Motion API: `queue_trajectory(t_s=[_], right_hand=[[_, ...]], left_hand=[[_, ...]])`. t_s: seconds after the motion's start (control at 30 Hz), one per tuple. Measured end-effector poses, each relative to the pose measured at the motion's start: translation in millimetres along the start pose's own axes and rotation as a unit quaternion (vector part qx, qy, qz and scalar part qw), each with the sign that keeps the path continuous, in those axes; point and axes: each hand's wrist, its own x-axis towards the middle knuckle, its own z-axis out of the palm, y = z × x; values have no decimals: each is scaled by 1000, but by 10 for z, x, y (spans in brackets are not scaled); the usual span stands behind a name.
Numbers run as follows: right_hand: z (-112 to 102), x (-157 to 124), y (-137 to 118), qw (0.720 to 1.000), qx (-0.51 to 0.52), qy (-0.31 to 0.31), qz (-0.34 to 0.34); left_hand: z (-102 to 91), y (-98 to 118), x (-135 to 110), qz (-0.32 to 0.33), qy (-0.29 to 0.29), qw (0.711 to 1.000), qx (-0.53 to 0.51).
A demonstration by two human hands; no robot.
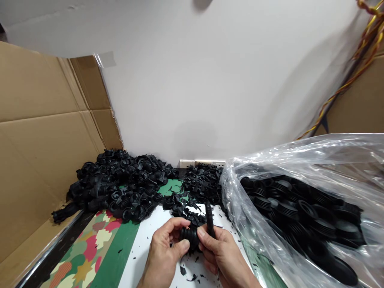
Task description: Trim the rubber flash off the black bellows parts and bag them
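Observation:
My left hand pinches a black ribbed rubber bellows part between thumb and fingers, low in the middle of the view. My right hand meets it from the right, its thumb touching the same part, and its fingers are closed round a slim black tool that sticks upward. Black rubber trimmings lie scattered on the white sheet just beyond both hands.
A heap of black rubber bellows lies at the back left against a cardboard wall. A clear plastic bag full of black rubber parts fills the right. A trimmings pile sits by the white wall.

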Motion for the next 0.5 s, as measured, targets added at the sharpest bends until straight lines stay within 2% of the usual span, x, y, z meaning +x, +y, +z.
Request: queue_trajectory(t_s=[0.1,0.17,0.3,0.5], right_hand=[[-4,7,1,1000,4,-9,3],[-2,8,0,1000,10,-6,9],[13,-2,-4,1000,26,-6,12],[11,7,35,1000,19,-17,-2]], left_hand=[[-12,46,-15,37,-55,996,57],[-15,63,-22,50,-70,992,89],[4,50,-19,48,-62,991,110],[62,27,-18,8,-18,995,99]])
